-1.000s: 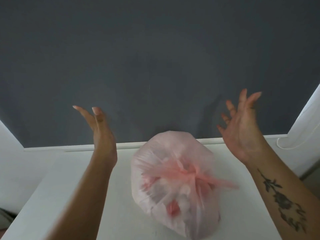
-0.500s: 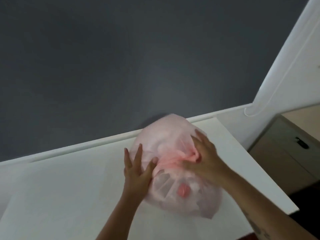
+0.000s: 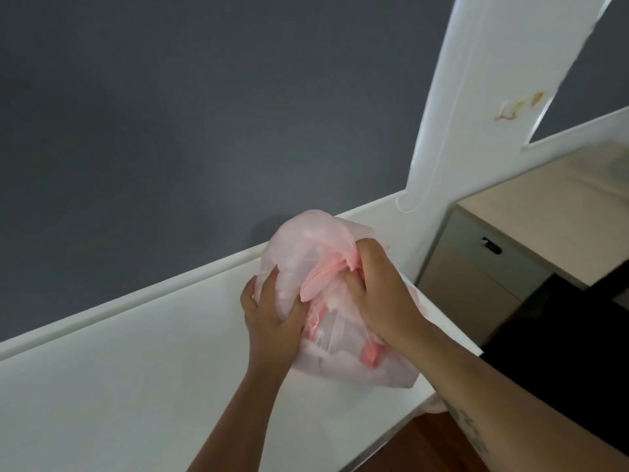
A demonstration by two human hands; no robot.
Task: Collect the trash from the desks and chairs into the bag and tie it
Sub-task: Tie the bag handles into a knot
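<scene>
A translucent pink trash bag [image 3: 299,243], stuffed and tied, sits on the white desk [image 3: 136,369] near its right end, by the dark grey wall. Red and pink trash shows through the plastic. My left hand [image 3: 272,321] grips the bag's left side, fingers pressed into the plastic. My right hand [image 3: 377,294] is closed over the bunched pink knot at the top of the bag. The bag's right side is hidden behind my right wrist.
The desk's right edge [image 3: 452,386] is close to the bag, with brown floor [image 3: 425,447] below. A beige cabinet [image 3: 476,284] with a dark handle stands to the right. A white window frame with a cord [image 3: 442,137] rises behind.
Both hands came down from open in the air onto the bag and closed on it. The view swung left and nearer, so the bag now lies at the desk's right end.
</scene>
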